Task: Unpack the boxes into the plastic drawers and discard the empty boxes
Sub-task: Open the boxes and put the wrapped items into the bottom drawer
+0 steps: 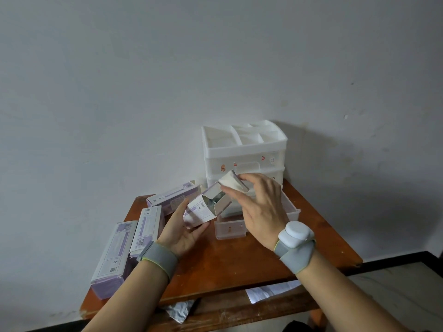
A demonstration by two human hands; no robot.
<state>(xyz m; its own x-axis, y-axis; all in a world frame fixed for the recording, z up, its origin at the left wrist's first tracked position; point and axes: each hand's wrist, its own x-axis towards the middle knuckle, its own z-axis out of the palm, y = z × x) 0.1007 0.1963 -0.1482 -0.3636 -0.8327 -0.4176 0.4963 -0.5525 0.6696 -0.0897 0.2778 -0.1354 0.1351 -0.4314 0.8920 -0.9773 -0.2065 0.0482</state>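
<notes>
Fingertips [225, 188] of right hand [261, 207] pinched together on the bent-back top flap [229, 182] of the opened box [199, 213]. Left hand [182, 231] curled under and round the lower end, holding it clear of the table [239, 262]. Long axis tilted, mouth up and rightward, facing the right hand, the nearer one to the opening. Something silvery [215, 197] inside, possibly a foil pack; hard to tell. Pulled-out drawer [230, 230] just below the mouth. Next, probably: reach in, draw contents out along that axis.

The reddish-brown wooden bench [239, 264] carries a white plastic drawer unit [244, 149] at its back, 1 drawer [230, 230] drawn out before it, and 3 purple-and-white boxes [112, 257] lying at left.
</notes>
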